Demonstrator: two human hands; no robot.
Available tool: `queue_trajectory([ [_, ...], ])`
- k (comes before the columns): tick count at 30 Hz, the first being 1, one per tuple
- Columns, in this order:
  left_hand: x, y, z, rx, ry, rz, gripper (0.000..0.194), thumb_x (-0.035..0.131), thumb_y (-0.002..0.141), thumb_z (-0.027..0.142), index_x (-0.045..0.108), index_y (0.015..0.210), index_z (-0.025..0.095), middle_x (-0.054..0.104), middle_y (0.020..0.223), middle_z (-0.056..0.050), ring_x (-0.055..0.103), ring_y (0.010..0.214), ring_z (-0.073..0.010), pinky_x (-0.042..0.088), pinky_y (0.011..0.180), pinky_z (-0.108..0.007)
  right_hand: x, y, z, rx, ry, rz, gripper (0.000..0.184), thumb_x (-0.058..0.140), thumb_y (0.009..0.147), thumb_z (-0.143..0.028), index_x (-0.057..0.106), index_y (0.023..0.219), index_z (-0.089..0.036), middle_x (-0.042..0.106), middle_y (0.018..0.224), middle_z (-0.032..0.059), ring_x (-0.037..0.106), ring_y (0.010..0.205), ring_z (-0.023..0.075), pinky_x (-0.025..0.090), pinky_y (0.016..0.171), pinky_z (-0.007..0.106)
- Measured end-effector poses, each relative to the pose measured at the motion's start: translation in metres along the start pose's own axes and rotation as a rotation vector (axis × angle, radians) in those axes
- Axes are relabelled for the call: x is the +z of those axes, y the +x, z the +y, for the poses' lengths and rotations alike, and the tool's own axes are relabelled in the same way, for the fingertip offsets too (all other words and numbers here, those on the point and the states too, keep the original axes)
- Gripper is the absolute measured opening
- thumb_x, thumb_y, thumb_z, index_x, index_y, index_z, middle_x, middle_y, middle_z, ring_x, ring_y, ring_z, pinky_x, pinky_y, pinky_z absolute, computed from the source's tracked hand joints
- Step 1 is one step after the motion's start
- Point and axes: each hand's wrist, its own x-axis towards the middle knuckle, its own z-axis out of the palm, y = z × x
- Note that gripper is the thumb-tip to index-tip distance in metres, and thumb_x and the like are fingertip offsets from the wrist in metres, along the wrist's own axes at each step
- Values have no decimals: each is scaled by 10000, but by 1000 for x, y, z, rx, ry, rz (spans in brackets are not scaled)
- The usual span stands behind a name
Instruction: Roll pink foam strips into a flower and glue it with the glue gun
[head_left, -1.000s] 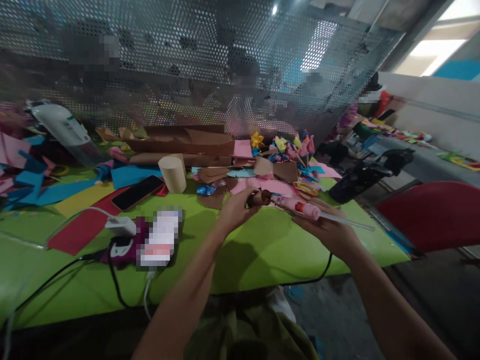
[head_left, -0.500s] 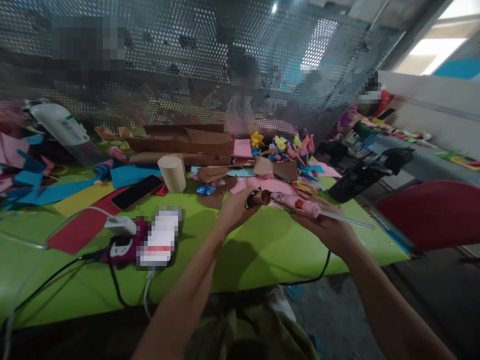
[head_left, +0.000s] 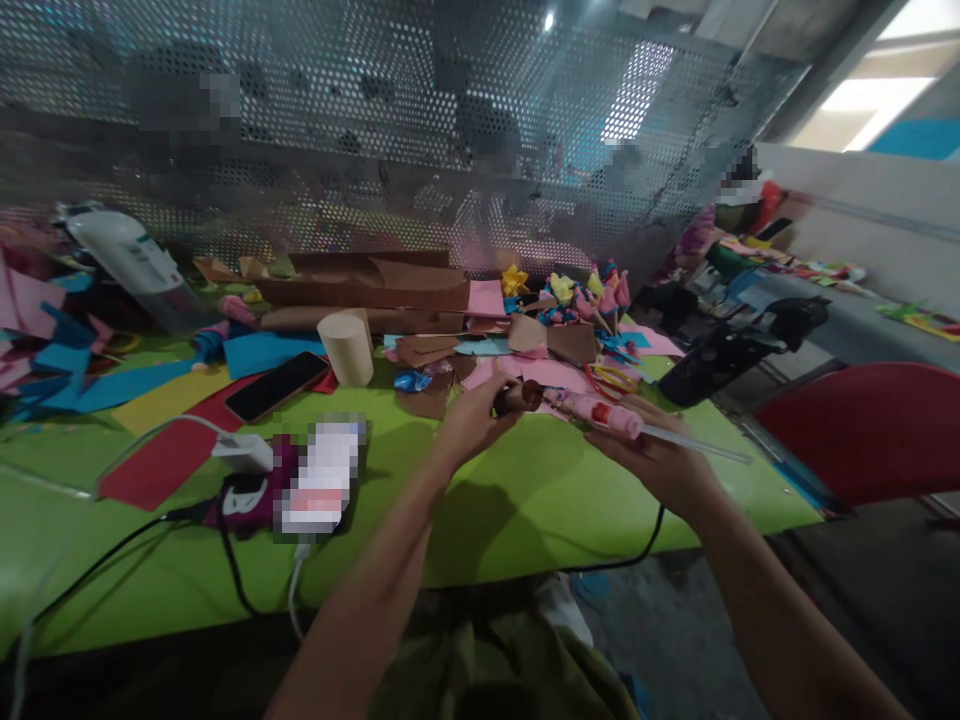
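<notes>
Above the green surface point(head_left: 487, 540), toward its right edge, the left hand point(head_left: 474, 424) closes around a brown roll point(head_left: 517, 398), apparently steadying its end toward the pink glue gun point(head_left: 600, 412); the right hand point(head_left: 656, 452) wraps that, seemingly to aim it. Whether they touch, I cannot tell.

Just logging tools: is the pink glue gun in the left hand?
No, the right hand holds the pink glue gun.
</notes>
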Motion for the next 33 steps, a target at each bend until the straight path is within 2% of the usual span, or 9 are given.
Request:
queue_trajectory([
  [5, 0, 0, 0, 9, -13, 2, 304, 622, 814, 276, 608, 1116, 245, 708, 1040, -22, 638, 874, -189, 446, 722, -259, 0, 0, 0, 11, 0, 0, 275, 565, 937, -477, 633, 830, -233, 657, 834, 63, 635, 817, 247, 517, 729, 376],
  [10, -1, 0, 0, 4, -18, -4, 294, 619, 813, 274, 608, 1105, 242, 709, 1020, -18, 638, 869, -192, 440, 716, -259, 0, -1, 1, 7, 6, -8, 264, 574, 934, -478, 652, 879, -233, 669, 881, 73, 641, 860, 259, 516, 725, 375],
  [16, -1, 0, 0, 6, 4, 3, 312, 610, 820, 282, 590, 1130, 245, 703, 1054, -23, 643, 893, -199, 455, 749, -272, 0, -1, -1, 6, 18, -1, 230, 582, 928, -452, 685, 955, -249, 673, 836, 58, 648, 796, 258, 528, 742, 390],
  [20, -1, 0, 0, 15, -20, 4, 296, 601, 824, 284, 587, 1117, 248, 706, 1035, -16, 645, 879, -193, 456, 743, -266, 0, -2, -2, 9, 42, -12, 229, 588, 921, -454, 691, 934, -250, 677, 818, 53, 647, 786, 251, 537, 720, 384],
  [22, -2, 0, 0, 10, -27, 10, 289, 595, 820, 277, 588, 1107, 245, 706, 1026, -17, 643, 874, -193, 461, 748, -268, -1, -3, -3, 33, 74, -10, 228, 606, 903, -457, 696, 922, -249, 695, 862, 62, 654, 835, 260, 539, 761, 397],
  [24, -2, 0, 1, -1, -33, 17, 298, 599, 808, 267, 585, 1105, 242, 704, 1028, -21, 644, 891, -199, 468, 770, -278, -3, -5, -2, 97, 154, 19, 241, 642, 867, -470, 700, 899, -239, 705, 882, 68, 656, 856, 266, 538, 773, 399],
  [26, -3, 1, 0, -10, -60, 21, 315, 606, 798, 265, 580, 1112, 237, 701, 1040, -25, 646, 920, -205, 474, 801, -288, -6, -7, 0, 210, 286, 85, 297, 666, 824, -520, 690, 837, -223, 681, 772, 52, 633, 721, 234, 523, 643, 357],
  [29, -2, 2, -3, -22, -130, 41, 349, 621, 787, 283, 575, 1127, 221, 694, 1026, -30, 646, 935, -207, 482, 843, -303, -13, -11, 13, 378, 495, 174, 394, 664, 775, -603, 645, 740, -212, 540, 549, -5, 473, 484, 151, 374, 434, 283],
  [33, 2, 7, -10, -31, -278, 82, 396, 662, 770, 346, 580, 1129, 202, 683, 1031, -42, 634, 964, -205, 488, 888, -318, -26, -20, 44, 515, 596, 345, 375, 690, 755, -583, 604, 767, -218, 507, 520, -40, 424, 434, 111, 321, 411, 250],
])
